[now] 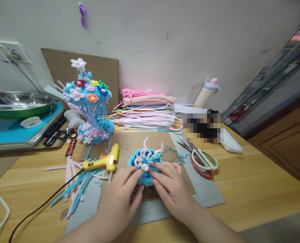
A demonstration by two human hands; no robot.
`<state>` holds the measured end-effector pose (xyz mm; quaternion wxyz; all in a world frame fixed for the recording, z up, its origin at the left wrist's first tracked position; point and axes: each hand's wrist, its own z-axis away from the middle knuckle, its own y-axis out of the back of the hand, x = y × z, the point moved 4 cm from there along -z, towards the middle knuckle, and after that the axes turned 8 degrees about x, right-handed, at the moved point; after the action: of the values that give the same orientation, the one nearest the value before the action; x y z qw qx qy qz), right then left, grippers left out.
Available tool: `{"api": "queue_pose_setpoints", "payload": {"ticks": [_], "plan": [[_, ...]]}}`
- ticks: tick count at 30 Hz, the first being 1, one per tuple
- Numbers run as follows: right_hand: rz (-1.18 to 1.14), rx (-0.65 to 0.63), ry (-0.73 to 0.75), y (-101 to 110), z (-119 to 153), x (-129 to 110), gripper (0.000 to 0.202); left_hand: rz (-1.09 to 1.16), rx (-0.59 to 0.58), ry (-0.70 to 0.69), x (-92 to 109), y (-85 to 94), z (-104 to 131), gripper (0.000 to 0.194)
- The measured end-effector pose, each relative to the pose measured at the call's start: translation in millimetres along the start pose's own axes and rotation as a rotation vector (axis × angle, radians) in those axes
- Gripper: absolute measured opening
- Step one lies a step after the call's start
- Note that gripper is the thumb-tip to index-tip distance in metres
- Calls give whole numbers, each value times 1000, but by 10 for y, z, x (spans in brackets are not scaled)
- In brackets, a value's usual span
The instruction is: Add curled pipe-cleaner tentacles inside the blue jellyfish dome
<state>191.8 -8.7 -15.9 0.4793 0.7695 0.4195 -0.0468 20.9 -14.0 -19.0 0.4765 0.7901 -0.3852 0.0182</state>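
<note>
A round blue pipe-cleaner base point(146, 180) with a hollow dark-blue middle sits in front of me on brown cardboard. Curled pale-pink pipe-cleaner strands point(148, 152) rise from it, and a small whitish-pink coil point(145, 167) shows at its near rim. My left hand point(126, 189) grips the base from the left, index fingertip by the coil and thumb lower on the side. From the right, my right hand point(170, 184) holds the same rim, fingers bent over the top and thumb against the near side. The fingertips hide part of the rim.
A yellow glue gun point(104, 160) lies left with loose pipe cleaners point(75, 189). Behind it stands a flowered blue pipe-cleaner model point(88, 92). Scissors point(202, 158) rest right on the grey cutting mat point(209, 194). Pipe-cleaner bundles point(147, 116) and a bottle point(207, 94) are at the wall.
</note>
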Motion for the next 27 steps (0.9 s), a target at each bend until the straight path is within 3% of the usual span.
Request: {"api": "queue_pose_setpoints", "payload": {"ticks": [17, 27], "plan": [[-5, -63, 12, -6, -10, -17, 34, -10, -18, -1, -13, -14, 20, 37], [-71, -17, -35, -1, -7, -3, 35, 5, -23, 1, -8, -8, 14, 37]]}}
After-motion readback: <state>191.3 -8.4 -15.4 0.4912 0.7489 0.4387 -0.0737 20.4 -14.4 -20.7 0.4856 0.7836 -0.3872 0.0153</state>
